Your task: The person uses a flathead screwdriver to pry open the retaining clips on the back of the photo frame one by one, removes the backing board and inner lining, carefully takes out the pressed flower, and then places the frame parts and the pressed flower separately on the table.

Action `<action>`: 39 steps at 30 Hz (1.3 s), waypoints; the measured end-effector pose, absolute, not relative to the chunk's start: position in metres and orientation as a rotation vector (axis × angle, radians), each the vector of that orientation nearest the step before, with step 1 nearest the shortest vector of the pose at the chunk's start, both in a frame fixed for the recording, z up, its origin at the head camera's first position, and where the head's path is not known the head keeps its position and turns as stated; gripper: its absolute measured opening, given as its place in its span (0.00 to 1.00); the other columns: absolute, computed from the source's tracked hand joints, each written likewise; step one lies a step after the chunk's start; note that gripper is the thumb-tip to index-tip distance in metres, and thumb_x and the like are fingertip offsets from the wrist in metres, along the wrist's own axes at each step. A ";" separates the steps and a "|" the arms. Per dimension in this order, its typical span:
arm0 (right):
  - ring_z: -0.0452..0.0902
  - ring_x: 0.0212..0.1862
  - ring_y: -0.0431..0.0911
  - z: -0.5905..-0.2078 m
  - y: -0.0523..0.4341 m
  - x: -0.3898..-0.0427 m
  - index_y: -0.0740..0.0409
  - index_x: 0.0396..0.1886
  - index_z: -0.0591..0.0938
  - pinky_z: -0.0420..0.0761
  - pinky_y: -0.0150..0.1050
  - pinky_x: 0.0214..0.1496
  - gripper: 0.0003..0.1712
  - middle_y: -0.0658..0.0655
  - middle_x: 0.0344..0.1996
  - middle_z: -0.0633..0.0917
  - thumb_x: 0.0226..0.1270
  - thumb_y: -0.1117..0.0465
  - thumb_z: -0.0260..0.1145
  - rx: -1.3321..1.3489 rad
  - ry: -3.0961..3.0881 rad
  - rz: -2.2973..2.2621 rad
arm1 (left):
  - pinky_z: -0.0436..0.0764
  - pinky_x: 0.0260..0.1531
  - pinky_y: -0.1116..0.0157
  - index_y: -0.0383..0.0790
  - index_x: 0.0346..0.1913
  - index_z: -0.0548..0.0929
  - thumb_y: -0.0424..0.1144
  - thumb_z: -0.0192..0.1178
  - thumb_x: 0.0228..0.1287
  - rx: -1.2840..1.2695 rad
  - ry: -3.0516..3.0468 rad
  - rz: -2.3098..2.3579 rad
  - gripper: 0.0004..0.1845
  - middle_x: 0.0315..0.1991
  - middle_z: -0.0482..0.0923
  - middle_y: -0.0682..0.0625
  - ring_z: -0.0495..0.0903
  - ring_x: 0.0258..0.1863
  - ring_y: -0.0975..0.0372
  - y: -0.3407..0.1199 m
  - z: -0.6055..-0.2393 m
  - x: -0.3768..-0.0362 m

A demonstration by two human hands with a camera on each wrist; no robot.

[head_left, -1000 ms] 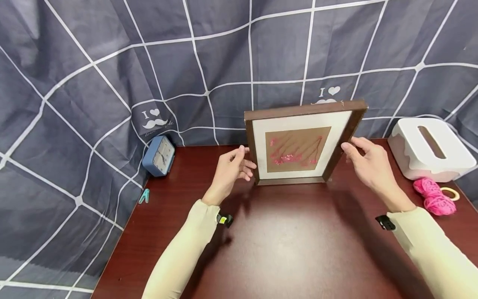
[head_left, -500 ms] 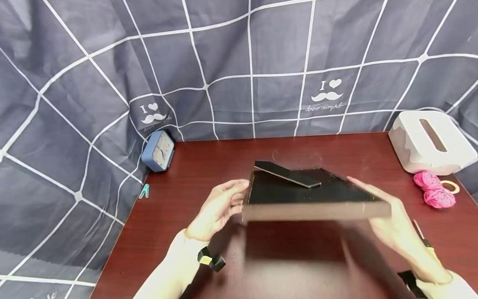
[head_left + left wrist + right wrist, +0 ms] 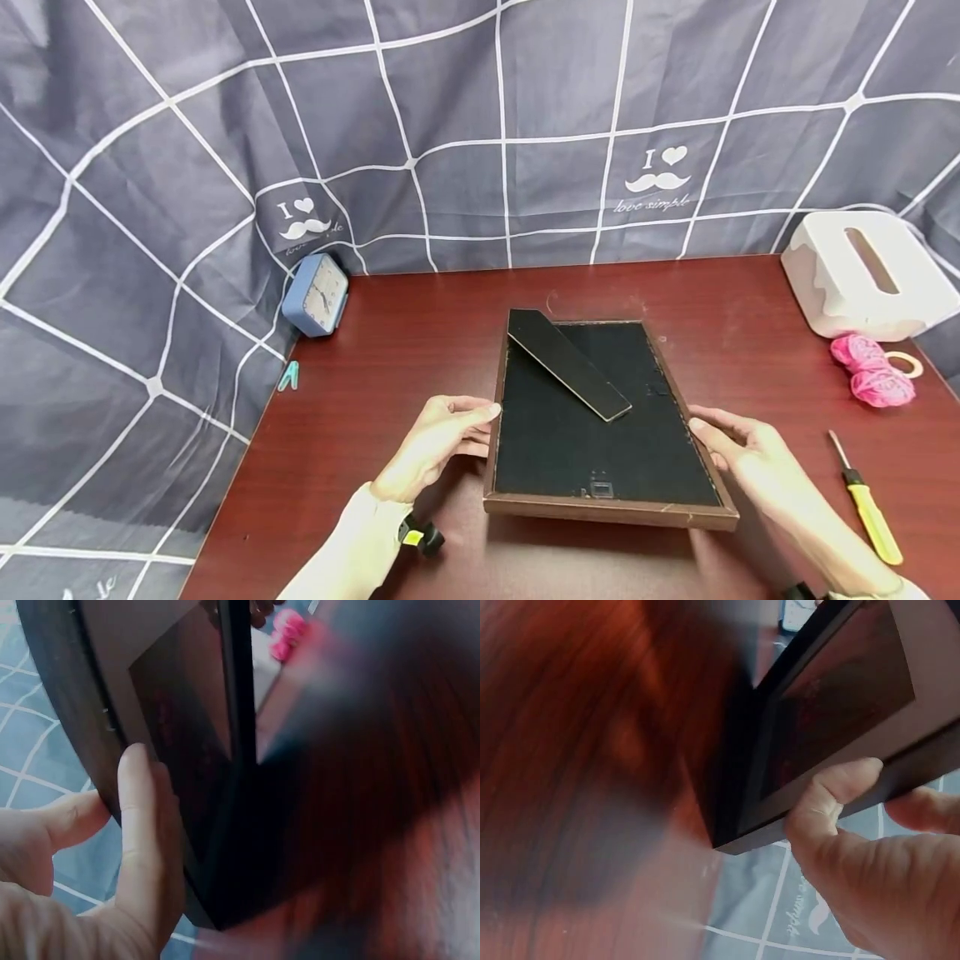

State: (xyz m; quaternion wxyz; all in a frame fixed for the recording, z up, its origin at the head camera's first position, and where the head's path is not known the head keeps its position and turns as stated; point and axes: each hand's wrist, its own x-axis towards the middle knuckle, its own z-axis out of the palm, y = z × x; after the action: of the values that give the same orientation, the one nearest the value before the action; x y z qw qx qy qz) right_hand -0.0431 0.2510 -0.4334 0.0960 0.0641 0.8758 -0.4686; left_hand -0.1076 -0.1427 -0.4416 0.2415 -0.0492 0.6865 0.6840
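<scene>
A brown wooden picture frame [image 3: 592,433] lies back side up in the head view, tilted close over the dark red table. Its black backing carries a slanted easel stand [image 3: 567,367] and a small metal hanger [image 3: 601,488]. My left hand [image 3: 441,442] pinches the left edge, thumb on top, fingers underneath. On the right edge, my right hand [image 3: 750,458] grips in the same way. The picture side [image 3: 169,712] faces down and shows only in the wrist views, where the fingers [image 3: 832,791] press against the frame's border.
At the right lies a yellow-handled screwdriver [image 3: 866,504]. Behind it are pink yarn [image 3: 873,372], a wooden ring [image 3: 905,364] and a white tissue box [image 3: 862,275]. On the left stand a blue alarm clock [image 3: 317,296] and a teal clip [image 3: 288,376]. A grey checked curtain [image 3: 450,108] hangs behind.
The picture frame stood upright with its picture facing me; it has turned over, top edge coming toward me, and lowered to the table. Both hands moved along with it. The screwdriver has become visible.
</scene>
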 end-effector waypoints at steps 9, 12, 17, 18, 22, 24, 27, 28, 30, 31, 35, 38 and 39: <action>0.88 0.38 0.40 -0.440 0.245 -0.059 0.77 0.73 0.75 0.83 0.29 0.41 0.34 0.73 0.56 0.91 0.86 0.51 0.62 0.131 2.593 -1.232 | 0.95 0.37 0.62 0.24 0.60 0.84 0.35 0.73 0.69 -0.136 1.952 1.815 0.22 0.42 0.92 0.44 0.90 0.30 0.61 -0.140 -0.456 -0.115; 0.87 0.36 0.40 -0.444 0.243 -0.063 0.78 0.71 0.76 0.82 0.29 0.40 0.33 0.68 0.49 0.93 0.85 0.52 0.63 0.122 2.599 -1.194 | 0.95 0.36 0.61 0.23 0.60 0.83 0.33 0.73 0.69 -0.138 1.980 1.796 0.22 0.41 0.93 0.42 0.90 0.29 0.61 -0.138 -0.459 -0.117; 0.84 0.33 0.40 -0.447 0.240 -0.067 0.79 0.68 0.78 0.80 0.30 0.39 0.31 0.61 0.39 0.93 0.84 0.54 0.64 0.113 2.620 -1.145 | 0.95 0.36 0.58 0.22 0.58 0.84 0.31 0.73 0.67 -0.124 2.059 1.747 0.20 0.39 0.93 0.39 0.91 0.27 0.61 -0.135 -0.462 -0.117; 0.84 0.32 0.40 -0.448 0.239 -0.067 0.79 0.67 0.79 0.79 0.30 0.39 0.30 0.60 0.38 0.93 0.84 0.55 0.64 0.110 2.628 -1.137 | 0.95 0.36 0.58 0.23 0.58 0.84 0.31 0.73 0.67 -0.120 2.079 1.732 0.20 0.39 0.93 0.38 0.92 0.26 0.60 -0.134 -0.462 -0.117; 0.81 0.29 0.39 -0.451 0.236 -0.067 0.78 0.65 0.81 0.76 0.31 0.38 0.27 0.53 0.26 0.90 0.82 0.56 0.64 0.095 2.669 -1.082 | 0.95 0.44 0.57 0.26 0.56 0.86 0.33 0.74 0.66 -0.080 2.240 1.598 0.19 0.39 0.94 0.37 0.95 0.30 0.54 -0.130 -0.461 -0.114; 0.78 0.27 0.39 -0.452 0.234 -0.067 0.77 0.64 0.82 0.74 0.32 0.37 0.26 0.50 0.21 0.86 0.82 0.57 0.65 0.084 2.690 -1.059 | 0.94 0.45 0.58 0.28 0.55 0.87 0.34 0.74 0.65 -0.076 2.316 1.525 0.18 0.40 0.94 0.38 0.96 0.34 0.52 -0.127 -0.460 -0.113; 0.76 0.27 0.40 -0.451 0.232 -0.067 0.74 0.61 0.85 0.73 0.34 0.38 0.22 0.47 0.16 0.79 0.81 0.58 0.65 0.058 2.735 -1.018 | 0.94 0.40 0.61 0.30 0.54 0.89 0.34 0.73 0.66 -0.074 2.388 1.457 0.17 0.40 0.94 0.39 0.96 0.36 0.53 -0.123 -0.458 -0.111; 0.77 0.29 0.41 -0.451 0.231 -0.067 0.73 0.59 0.87 0.76 0.36 0.39 0.21 0.47 0.16 0.80 0.80 0.59 0.66 0.047 2.756 -1.001 | 0.93 0.37 0.62 0.31 0.54 0.89 0.34 0.73 0.66 -0.068 2.409 1.442 0.16 0.40 0.94 0.40 0.95 0.35 0.55 -0.122 -0.457 -0.111; 0.78 0.34 0.45 -0.452 0.230 -0.068 0.72 0.57 0.88 0.79 0.41 0.43 0.19 0.48 0.17 0.79 0.79 0.60 0.66 0.028 2.787 -0.969 | 0.92 0.34 0.64 0.32 0.52 0.90 0.34 0.72 0.66 -0.056 2.447 1.408 0.14 0.38 0.94 0.41 0.94 0.33 0.58 -0.120 -0.457 -0.110; 0.80 0.37 0.47 -0.452 0.230 -0.068 0.71 0.56 0.89 0.82 0.45 0.45 0.18 0.52 0.20 0.82 0.79 0.61 0.66 0.019 2.804 -0.955 | 0.91 0.33 0.66 0.32 0.51 0.90 0.34 0.72 0.66 -0.044 2.473 1.387 0.14 0.37 0.94 0.42 0.93 0.31 0.59 -0.119 -0.457 -0.110; 0.89 0.50 0.61 -0.453 0.230 -0.071 0.74 0.55 0.88 0.87 0.62 0.55 0.18 0.69 0.39 0.92 0.79 0.62 0.65 -0.011 2.829 -0.933 | 0.88 0.35 0.67 0.36 0.48 0.92 0.37 0.72 0.63 0.007 2.594 1.290 0.12 0.33 0.94 0.48 0.89 0.25 0.65 -0.117 -0.465 -0.112; 0.89 0.55 0.66 -0.453 0.230 -0.071 0.75 0.54 0.88 0.85 0.68 0.58 0.18 0.74 0.50 0.91 0.79 0.63 0.65 -0.033 2.836 -0.924 | 0.87 0.41 0.66 0.42 0.45 0.93 0.40 0.72 0.60 0.046 2.710 1.186 0.11 0.31 0.93 0.56 0.87 0.28 0.70 -0.119 -0.486 -0.119; 0.89 0.54 0.66 -0.453 0.229 -0.072 0.75 0.54 0.88 0.85 0.68 0.57 0.18 0.74 0.50 0.91 0.79 0.63 0.64 -0.039 2.834 -0.922 | 0.87 0.42 0.65 0.43 0.44 0.93 0.41 0.72 0.60 0.060 2.745 1.153 0.11 0.30 0.92 0.58 0.87 0.30 0.70 -0.120 -0.493 -0.121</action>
State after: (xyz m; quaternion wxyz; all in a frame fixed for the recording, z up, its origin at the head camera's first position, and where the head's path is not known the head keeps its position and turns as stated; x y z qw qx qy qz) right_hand -0.0717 0.2294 -0.4533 0.0806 -0.0129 0.9478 -0.3082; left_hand -0.1209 -0.1197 -0.4931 0.0817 0.0199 0.9187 0.3859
